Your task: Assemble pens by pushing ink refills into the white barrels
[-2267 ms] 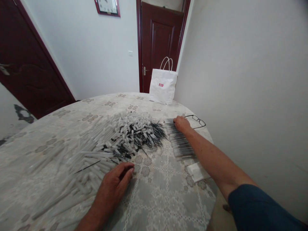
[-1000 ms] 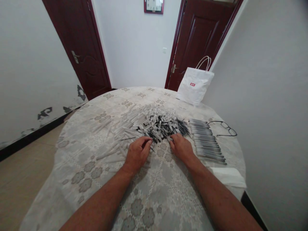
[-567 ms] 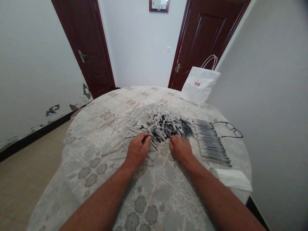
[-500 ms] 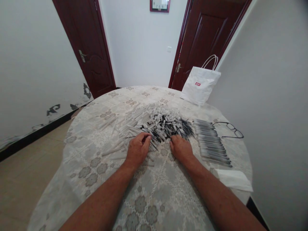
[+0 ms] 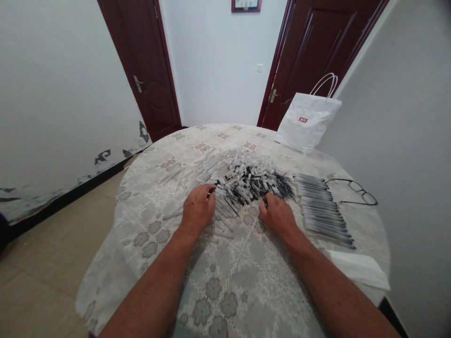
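Observation:
My left hand [image 5: 199, 205] is at the left front of a heap of pen parts, its fingers curled in and thumb close to them; whatever they grip is hidden. Translucent pen barrels [image 5: 220, 211] lie around and beyond it. My right hand [image 5: 277, 212] rests at the heap's front right edge, fingers bent together, with a small dark bit showing at the fingertips that I cannot make out. Between and beyond the hands, white caps [image 5: 262, 164] mix with black pen pieces [image 5: 252, 180]. Thin dark points [image 5: 283, 185] fan out at the heap's right side.
Right of the heap lies a neat row of pens [image 5: 322, 211]. Past it are eyeglasses [image 5: 362, 191], with a folded white paper [image 5: 357, 268] nearer me. A white paper bag [image 5: 308, 122] stands at the back right of the round table's patterned cloth [image 5: 218, 281].
The view has swung left, so everything sits further right in it. My left hand has shifted left relative to the heap, and the thin dark stick beside it no longer shows.

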`<action>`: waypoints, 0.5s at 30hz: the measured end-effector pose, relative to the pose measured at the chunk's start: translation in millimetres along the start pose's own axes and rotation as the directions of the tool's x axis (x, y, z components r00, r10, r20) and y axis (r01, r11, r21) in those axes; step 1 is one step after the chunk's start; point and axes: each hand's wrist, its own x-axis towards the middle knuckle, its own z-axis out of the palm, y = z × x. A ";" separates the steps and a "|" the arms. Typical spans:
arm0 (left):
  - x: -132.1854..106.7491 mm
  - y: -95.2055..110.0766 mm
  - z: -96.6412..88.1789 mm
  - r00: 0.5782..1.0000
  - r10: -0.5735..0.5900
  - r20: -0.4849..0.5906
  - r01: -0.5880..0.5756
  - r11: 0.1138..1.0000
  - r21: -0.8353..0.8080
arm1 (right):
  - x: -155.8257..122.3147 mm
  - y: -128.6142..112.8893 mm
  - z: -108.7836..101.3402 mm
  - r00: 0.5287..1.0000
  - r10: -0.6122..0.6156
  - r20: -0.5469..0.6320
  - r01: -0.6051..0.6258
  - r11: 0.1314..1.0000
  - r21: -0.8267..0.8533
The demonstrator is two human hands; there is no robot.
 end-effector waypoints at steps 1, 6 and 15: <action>-0.2 1.3 -3.7 0.998 0.027 0.049 -0.026 1.000 -0.008 | -0.2 2.0 0.5 0.998 -0.031 -0.050 0.033 0.998 0.048; -11.5 21.0 -23.8 0.910 0.211 0.358 -0.218 0.976 -0.020 | -2.7 6.1 -1.2 0.967 -0.115 -0.227 0.191 0.918 0.348; -70.4 22.6 -66.6 0.845 0.077 0.529 -0.192 0.967 0.166 | -9.5 7.2 -12.6 0.926 -0.158 -0.344 0.323 0.802 0.502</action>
